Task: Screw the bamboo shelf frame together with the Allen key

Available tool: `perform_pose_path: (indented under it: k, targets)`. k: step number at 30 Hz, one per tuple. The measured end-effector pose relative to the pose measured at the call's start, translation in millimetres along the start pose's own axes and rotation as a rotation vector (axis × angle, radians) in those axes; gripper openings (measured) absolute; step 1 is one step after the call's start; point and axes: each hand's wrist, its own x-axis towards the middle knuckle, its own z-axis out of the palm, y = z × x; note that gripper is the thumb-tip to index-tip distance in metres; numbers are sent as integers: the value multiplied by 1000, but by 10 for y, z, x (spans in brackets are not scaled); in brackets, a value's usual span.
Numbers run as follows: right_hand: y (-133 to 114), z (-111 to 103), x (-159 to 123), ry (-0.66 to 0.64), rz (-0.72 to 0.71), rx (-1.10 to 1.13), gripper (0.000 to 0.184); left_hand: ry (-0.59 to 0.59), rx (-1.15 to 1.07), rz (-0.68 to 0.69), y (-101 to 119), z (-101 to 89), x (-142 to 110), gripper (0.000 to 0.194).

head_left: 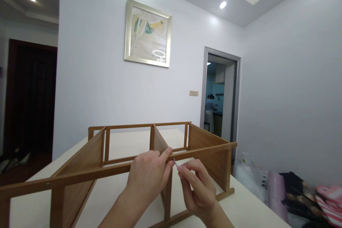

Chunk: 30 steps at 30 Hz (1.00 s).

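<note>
A brown wooden shelf frame [88,176] lies on its side on a white table [248,203], its shelf panels standing upright between the rails. My left hand [149,171] is closed over the near rail, thumb and index finger around the spot where the middle panel [161,137] meets it. Just right of that, my right hand [197,187] pinches a thin metal rod [175,162]. The rod's far end is at the rail beside my left fingertips; whether it is a screw or a hex key, I cannot tell. A small metal fastener [47,185] shows in the rail at left.
Clear plastic wrapping [248,176], a purple roll [276,194] and red-and-white striped cloth [330,205] are heaped to the right of the table. A framed picture [148,34] hangs on the wall ahead. Through the doorway, a person [210,110] stands in another room.
</note>
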Motion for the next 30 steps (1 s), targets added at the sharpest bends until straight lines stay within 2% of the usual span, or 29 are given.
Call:
perform_pose_path:
  k: [8,16,23,30]
  targets:
    - [-17,0,19,12,67,16,43,2,7,8,-5,12,13,35]
    - [-13,0,24,54,42,-63,42,-34,19,4,2,-23,22,34]
    - [22,-9,-8,61,-62,-195,56,-54,29,10,0,-28,24,34]
    - [43,-39,-15,29,-159,-300,56,-39,37,18,-15,5,27,35]
